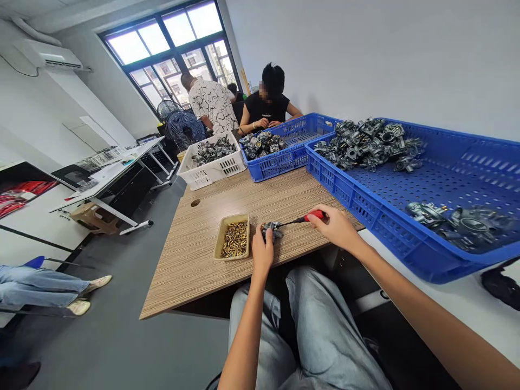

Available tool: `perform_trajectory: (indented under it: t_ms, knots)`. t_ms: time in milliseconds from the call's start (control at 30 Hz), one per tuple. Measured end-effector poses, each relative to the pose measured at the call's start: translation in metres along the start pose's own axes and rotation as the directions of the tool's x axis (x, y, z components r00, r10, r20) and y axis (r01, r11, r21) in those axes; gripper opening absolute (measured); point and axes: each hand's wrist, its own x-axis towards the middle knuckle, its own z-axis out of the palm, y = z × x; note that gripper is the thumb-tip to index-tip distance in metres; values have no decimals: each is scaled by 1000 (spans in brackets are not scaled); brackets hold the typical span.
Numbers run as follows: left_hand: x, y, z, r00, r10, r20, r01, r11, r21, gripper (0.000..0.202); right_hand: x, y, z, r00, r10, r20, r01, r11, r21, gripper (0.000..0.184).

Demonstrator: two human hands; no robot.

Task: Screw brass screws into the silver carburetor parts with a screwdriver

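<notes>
My left hand [263, 248] is closed around a small metal carburetor [276, 229] on the wooden table, near its front edge. In my right hand [335, 227] is a screwdriver [314, 216] with a red and black handle. Its thin shaft points left, and the tip meets the carburetor's right side; whether it sits in a screw is too small to tell. Just left of my left hand stands a beige tray [218, 244] of small brass parts [235, 239]. My fingers hide part of the carburetor.
A large blue crate [442, 181] of carburetors [365, 143] lies to the right. Behind the table's far edge area are a smaller blue crate [298, 157] and a white crate [211, 172], both with carburetors. Two people [215, 105] [270, 103] work beyond; another person's legs [40, 284] show left.
</notes>
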Motion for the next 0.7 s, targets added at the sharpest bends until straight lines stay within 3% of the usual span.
perform_trajectory:
  t_ms: [167,400,700]
  knots:
    - [1,-2,1,1000,-5,5,5,1000,6,51,0,4,-2,999,0,39,2,999,-43,19]
    - [2,-4,2,1000,14,-11,-14,1000,23,48,0,4,-9,991,-87,99,95,992,-81,14]
    - [2,-7,2,1000,12,3,-12,1000,25,49,0,5,-10,978,-148,144,160,984,-75,22]
